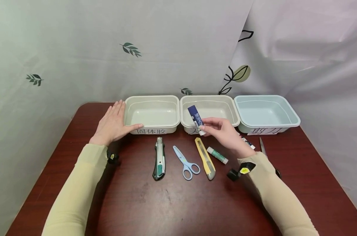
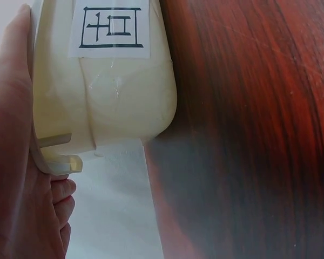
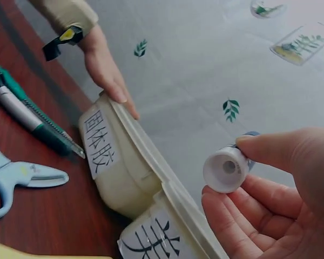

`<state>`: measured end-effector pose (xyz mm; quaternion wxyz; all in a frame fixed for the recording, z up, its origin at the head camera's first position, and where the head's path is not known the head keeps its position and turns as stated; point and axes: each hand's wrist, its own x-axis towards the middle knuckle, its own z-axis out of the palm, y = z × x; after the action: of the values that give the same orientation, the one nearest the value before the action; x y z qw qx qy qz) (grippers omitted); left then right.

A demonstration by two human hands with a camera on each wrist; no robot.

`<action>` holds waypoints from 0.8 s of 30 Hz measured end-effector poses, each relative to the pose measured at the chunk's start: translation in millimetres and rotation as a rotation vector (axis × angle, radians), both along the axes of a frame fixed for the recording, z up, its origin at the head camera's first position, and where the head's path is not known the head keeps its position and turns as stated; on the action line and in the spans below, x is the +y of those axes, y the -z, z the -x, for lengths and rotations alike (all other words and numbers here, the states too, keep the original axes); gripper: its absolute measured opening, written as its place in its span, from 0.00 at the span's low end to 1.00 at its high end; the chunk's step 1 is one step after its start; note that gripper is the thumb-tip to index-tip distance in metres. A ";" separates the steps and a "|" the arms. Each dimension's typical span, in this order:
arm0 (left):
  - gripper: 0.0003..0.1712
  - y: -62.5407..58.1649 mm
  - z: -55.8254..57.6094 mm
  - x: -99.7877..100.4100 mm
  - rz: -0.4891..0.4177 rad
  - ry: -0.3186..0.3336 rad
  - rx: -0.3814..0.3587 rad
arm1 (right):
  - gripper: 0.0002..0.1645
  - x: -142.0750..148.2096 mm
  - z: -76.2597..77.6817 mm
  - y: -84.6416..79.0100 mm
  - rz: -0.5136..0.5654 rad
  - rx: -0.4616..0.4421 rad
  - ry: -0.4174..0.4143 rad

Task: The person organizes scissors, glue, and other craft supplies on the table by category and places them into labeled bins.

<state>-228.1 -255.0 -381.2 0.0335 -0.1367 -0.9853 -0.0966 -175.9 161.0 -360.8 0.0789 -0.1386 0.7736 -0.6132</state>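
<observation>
My right hand (image 1: 224,132) pinches a dark blue and white glue stick (image 1: 196,116) between thumb and fingertips. It is raised over the front of the middle grey-white bin (image 1: 208,97), tilted, and its white end faces the camera in the right wrist view. At the left grey-white bin (image 1: 152,127), my left hand (image 1: 114,124) lies along the left side with straight fingers and the thumb stretched over the front rim. In the left wrist view, part of this bin's label (image 2: 112,29) shows beside the hand.
A pale blue bin (image 1: 267,126) stands at the right of the row. Before the bins lie a green-black utility knife (image 1: 159,160), blue scissors (image 1: 185,164), a yellow utility knife (image 1: 205,159) and a green glue stick (image 1: 217,155). My right arm partly hides another glue stick (image 1: 248,143) and dark scissors (image 1: 262,146).
</observation>
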 end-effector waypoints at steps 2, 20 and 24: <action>0.73 -0.6 -0.1 0.1 -0.001 0.000 -0.004 | 0.22 -3.4 6.5 -1.3 0.023 -0.010 0.008; 0.72 1.7 0.3 -0.3 -0.004 0.009 -0.003 | 0.26 -52.2 57.5 -2.3 0.231 -0.184 0.130; 0.72 1.8 1.2 -1.5 -0.003 0.011 0.002 | 0.26 -58.5 61.0 -4.6 0.205 -0.195 0.139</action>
<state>-229.3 -256.5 -383.0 0.0341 -0.1423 -0.9843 -0.0983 -236.9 102.5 -356.3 0.0965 -0.0318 0.7035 -0.7034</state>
